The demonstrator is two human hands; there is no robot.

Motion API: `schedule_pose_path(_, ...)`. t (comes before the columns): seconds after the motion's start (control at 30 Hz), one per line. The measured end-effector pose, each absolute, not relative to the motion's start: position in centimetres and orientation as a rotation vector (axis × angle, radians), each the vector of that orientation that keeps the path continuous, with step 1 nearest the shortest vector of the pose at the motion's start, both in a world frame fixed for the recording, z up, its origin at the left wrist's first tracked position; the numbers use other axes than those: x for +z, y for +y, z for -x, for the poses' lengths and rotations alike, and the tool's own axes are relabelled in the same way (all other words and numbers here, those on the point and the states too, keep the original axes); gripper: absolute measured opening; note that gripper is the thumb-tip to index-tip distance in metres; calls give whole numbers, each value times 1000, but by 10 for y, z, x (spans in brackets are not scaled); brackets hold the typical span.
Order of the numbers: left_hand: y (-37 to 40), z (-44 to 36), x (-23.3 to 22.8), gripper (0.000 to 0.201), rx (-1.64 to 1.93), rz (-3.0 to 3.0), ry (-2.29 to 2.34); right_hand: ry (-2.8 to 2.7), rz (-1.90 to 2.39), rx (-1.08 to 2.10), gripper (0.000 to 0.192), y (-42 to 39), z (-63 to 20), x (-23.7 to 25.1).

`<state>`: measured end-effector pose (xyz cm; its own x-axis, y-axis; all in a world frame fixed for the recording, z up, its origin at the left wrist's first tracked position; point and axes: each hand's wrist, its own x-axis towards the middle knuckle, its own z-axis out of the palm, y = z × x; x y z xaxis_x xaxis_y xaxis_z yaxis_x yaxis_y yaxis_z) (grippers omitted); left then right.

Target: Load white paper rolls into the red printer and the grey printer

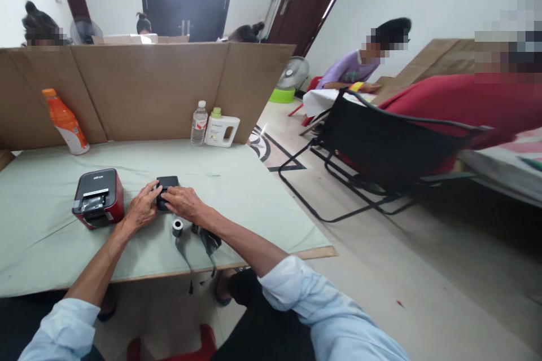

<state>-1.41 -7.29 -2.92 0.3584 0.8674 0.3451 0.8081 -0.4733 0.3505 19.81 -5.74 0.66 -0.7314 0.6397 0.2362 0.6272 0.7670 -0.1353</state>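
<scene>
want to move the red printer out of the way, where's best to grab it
Grip the printer by its two long red sides, coming down from above. It sits flat on the table like a low box, its black lid up and the front slot open, so avoid the front. Both hands, left and right, are on the small black device beside it.

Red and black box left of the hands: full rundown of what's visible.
The red and black box is a small desktop device, seemingly plastic: red body with rounded corners, black top. A slot toward its front shows something shiny and silvery. It sits upright on the pale green table cover, just beyond the left hand. Nothing touches it; both hands are on a small black device beside it.
</scene>
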Motion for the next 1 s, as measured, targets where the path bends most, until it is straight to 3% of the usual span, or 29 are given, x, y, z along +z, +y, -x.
schedule_pose_path(0.2, -74, 18, -28, 68, 767, -2417, 1508, -2391, 1139, 171, 37, -40, -226, -5)
schedule_pose_path(0.4, -71, 19, -28, 66, 796, -2411, 1532, -2485, 1106, 410, 61, -28, -242, -19)
schedule_pose_path(1.0, -77, 7, -25, 64, 708, -2424, 1684, -2512, 1115, 510, 62, -26, -241, -17)
